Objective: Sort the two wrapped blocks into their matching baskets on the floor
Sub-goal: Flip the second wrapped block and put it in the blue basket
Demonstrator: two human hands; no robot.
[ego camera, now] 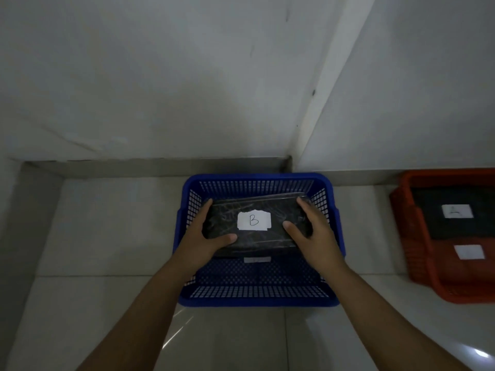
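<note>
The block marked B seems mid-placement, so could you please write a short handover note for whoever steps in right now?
Left hand: gripping the left end of the block marked B, thumb on top.
Right hand: gripping its right end the same way.
Block marked B: black, plastic-wrapped, held inside the walls of the blue basket; I cannot tell if it rests on the bottom yet.
Orange basket, to the right: already holds a dark block with a white label that looks like an A, though blurred.
Done: that block appears sorted.
Left: set B down in the blue basket and release both hands.
</note>
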